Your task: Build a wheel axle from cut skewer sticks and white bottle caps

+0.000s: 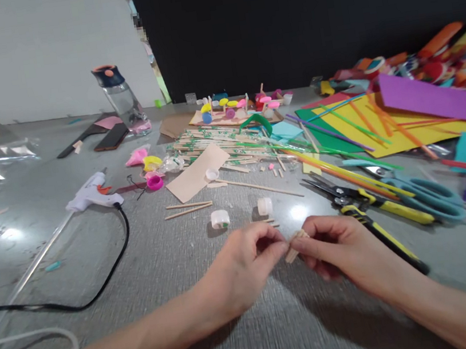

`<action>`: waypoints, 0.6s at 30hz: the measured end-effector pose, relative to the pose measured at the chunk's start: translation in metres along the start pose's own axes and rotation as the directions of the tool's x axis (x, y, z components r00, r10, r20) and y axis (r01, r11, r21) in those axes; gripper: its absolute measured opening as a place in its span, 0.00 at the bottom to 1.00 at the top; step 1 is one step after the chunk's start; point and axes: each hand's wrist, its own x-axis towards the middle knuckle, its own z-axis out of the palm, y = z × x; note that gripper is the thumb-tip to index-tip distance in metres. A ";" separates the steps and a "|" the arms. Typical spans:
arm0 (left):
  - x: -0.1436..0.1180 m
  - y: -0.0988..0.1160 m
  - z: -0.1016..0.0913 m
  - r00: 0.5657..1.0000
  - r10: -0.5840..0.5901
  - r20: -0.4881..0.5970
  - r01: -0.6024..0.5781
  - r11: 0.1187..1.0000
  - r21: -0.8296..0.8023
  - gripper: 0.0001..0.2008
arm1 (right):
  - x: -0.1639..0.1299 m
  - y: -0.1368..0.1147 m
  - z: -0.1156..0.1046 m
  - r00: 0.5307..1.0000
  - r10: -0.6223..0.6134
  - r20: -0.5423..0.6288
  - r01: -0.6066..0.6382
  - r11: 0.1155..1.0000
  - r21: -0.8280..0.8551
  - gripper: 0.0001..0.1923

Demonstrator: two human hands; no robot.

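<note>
Grey worktop (150, 267) cluttered with craft supplies; left hand (246, 265) and right hand (334, 250) pinched closed on short wooden stick (294, 248), long axis tilted between both fingertips, two white caps (220, 218) just beyond.

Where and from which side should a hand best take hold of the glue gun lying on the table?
Probably by the handle end of the glue gun, near where the black cord leaves it, coming from above. It lies flat on its side on the table, nozzle pointing left, so the white body faces up. Avoid the nozzle tip; it may be hot.
</note>
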 end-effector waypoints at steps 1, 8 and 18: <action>0.001 0.000 0.001 1.000 -0.001 0.002 0.001 0.999 -0.035 0.07 | 0.000 -0.001 0.001 1.000 -0.005 0.003 0.005 1.000 -0.003 0.23; -0.001 -0.014 0.007 0.977 0.204 -0.055 -0.194 0.970 0.148 0.05 | 0.001 0.006 -0.001 0.989 -0.146 0.012 0.145 0.963 -0.227 0.18; -0.001 -0.026 0.006 0.889 0.455 -0.047 -0.380 0.792 0.477 0.03 | -0.003 0.006 0.002 0.932 -0.361 0.041 0.330 0.792 -0.513 0.17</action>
